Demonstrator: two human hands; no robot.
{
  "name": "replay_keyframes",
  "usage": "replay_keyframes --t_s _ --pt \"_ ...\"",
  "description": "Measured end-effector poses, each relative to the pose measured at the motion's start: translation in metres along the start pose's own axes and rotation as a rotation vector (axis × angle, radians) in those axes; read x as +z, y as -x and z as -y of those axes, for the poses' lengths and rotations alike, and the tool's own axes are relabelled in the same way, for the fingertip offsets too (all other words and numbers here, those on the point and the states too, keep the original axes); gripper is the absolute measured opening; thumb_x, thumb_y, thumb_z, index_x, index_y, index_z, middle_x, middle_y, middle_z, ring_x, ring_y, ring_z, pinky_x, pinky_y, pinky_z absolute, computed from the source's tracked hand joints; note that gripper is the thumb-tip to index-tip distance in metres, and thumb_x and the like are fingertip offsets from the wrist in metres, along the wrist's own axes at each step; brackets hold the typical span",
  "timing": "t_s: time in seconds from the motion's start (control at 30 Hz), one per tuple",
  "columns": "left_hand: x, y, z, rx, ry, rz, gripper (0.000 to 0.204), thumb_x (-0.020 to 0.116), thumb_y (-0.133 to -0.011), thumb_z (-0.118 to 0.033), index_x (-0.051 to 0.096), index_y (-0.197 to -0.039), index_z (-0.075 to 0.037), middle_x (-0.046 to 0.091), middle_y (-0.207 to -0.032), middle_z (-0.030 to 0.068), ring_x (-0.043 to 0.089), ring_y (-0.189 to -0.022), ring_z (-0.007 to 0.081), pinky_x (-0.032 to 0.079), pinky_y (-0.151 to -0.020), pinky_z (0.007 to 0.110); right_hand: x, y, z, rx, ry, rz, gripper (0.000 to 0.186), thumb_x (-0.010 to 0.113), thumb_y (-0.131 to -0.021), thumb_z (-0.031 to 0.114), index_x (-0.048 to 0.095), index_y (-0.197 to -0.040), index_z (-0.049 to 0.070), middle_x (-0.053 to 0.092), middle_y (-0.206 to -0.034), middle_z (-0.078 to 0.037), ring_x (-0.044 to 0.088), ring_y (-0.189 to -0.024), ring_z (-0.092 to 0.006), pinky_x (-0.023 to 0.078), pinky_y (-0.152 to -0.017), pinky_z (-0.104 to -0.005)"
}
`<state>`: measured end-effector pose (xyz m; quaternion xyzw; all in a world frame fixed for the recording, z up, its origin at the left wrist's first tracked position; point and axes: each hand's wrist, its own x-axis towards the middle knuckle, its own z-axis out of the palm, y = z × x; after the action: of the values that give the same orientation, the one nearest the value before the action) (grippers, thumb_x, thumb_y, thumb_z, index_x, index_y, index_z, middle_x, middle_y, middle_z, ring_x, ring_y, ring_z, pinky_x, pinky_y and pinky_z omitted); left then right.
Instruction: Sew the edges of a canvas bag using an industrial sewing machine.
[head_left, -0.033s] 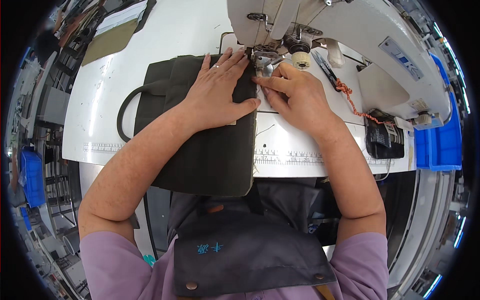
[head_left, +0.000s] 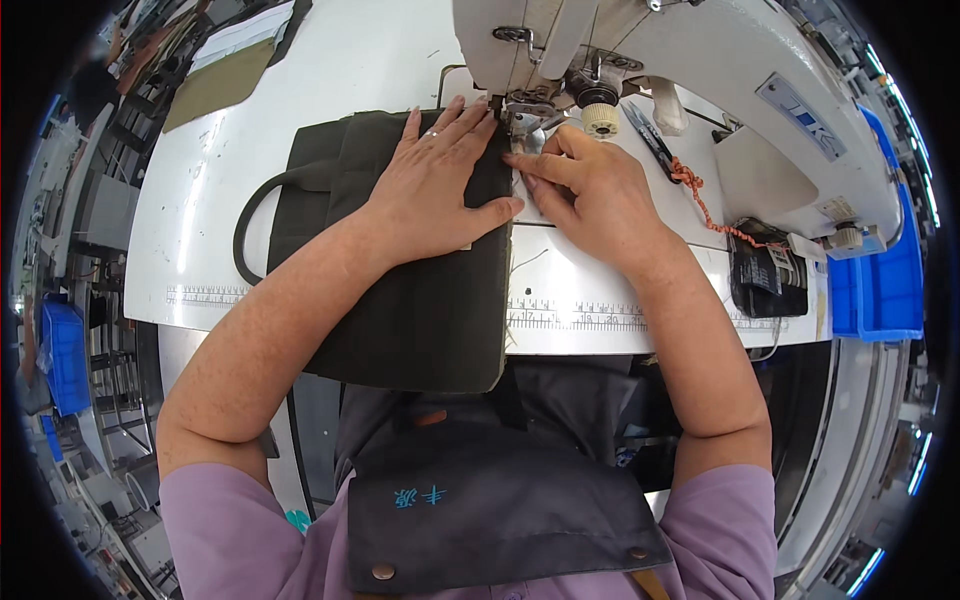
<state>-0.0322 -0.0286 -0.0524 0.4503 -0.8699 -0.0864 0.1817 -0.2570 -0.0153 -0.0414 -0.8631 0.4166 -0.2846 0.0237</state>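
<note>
A dark green fabric bag piece (head_left: 420, 330) lies on the white sewing table, its right edge running up to the presser foot of the sewing machine (head_left: 528, 112). A strap handle (head_left: 250, 215) loops out from its left side. Flat on the fabric rests my left hand (head_left: 435, 190), open, with fingers spread forward and the thumb near the right edge. My right hand (head_left: 595, 195) is closed, its thumb and forefinger pinched at that edge just below the presser foot. The needle point is hard to make out behind the machine parts.
A pair of thread snips (head_left: 650, 140) with an orange cord (head_left: 705, 200) lies right of my right hand. Beyond are a black pouch (head_left: 768, 275) and a blue bin (head_left: 878, 285). Olive fabric (head_left: 225, 85) lies at the far left. A printed ruler (head_left: 580, 316) follows the table's front.
</note>
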Motion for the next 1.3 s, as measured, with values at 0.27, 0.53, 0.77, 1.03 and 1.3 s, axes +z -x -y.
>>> replay_keyframes --t_s 0.27,0.53,0.77,1.03,1.3 --pt "0.002 -0.002 -0.005 -0.003 -0.101 0.003 0.09 0.059 -0.094 -0.06 0.039 -0.153 0.005 0.037 -0.162 0.0211 0.026 -0.155 0.0349 0.016 -0.126 0.056 -0.003 -0.001 0.005 0.017 0.045 0.01 0.024 0.069 -0.089 0.018 0.077 -0.111 0.016 0.065 -0.085 -0.008 0.067 -0.076 -0.0289 0.054 -0.067 -0.0429" --pt "0.003 0.003 -0.01 0.0 -0.097 0.004 0.093 0.058 -0.095 -0.062 0.036 -0.154 0.007 0.036 -0.161 0.0222 0.026 -0.155 0.0339 0.017 -0.127 0.052 -0.002 0.001 0.002 0.021 0.032 0.056 0.034 0.069 -0.088 0.011 0.074 -0.121 0.015 0.058 -0.085 -0.007 0.063 -0.077 -0.0272 0.05 -0.067 -0.0401" --pt "0.005 0.003 -0.009 0.012 -0.165 -0.026 0.092 0.052 -0.097 -0.064 0.036 -0.154 0.006 0.037 -0.162 0.0214 0.026 -0.155 0.032 0.016 -0.127 0.051 -0.002 0.001 0.003 0.011 0.085 0.04 0.035 0.069 -0.088 0.012 0.072 -0.123 0.013 0.06 -0.088 -0.007 0.063 -0.078 -0.0275 0.05 -0.068 -0.0405" --pt "0.003 0.004 -0.007 0.016 -0.167 -0.01 0.09 0.053 -0.097 -0.063 0.037 -0.154 0.005 0.036 -0.162 0.0211 0.026 -0.155 0.031 0.016 -0.127 0.051 -0.003 -0.001 0.007 0.004 0.111 0.034 0.028 0.068 -0.091 0.019 0.074 -0.117 0.012 0.066 -0.088 -0.007 0.068 -0.08 -0.0279 0.054 -0.07 -0.0425" --pt "-0.001 0.002 -0.003 0.033 -0.139 0.017 0.087 0.053 -0.098 -0.06 0.037 -0.154 0.005 0.035 -0.162 0.0227 0.025 -0.156 0.0303 0.016 -0.127 0.051 -0.004 -0.002 0.01 0.039 0.136 0.078 0.029 0.067 -0.091 0.019 0.074 -0.119 0.012 0.066 -0.086 -0.008 0.067 -0.08 -0.0273 0.054 -0.07 -0.0421"
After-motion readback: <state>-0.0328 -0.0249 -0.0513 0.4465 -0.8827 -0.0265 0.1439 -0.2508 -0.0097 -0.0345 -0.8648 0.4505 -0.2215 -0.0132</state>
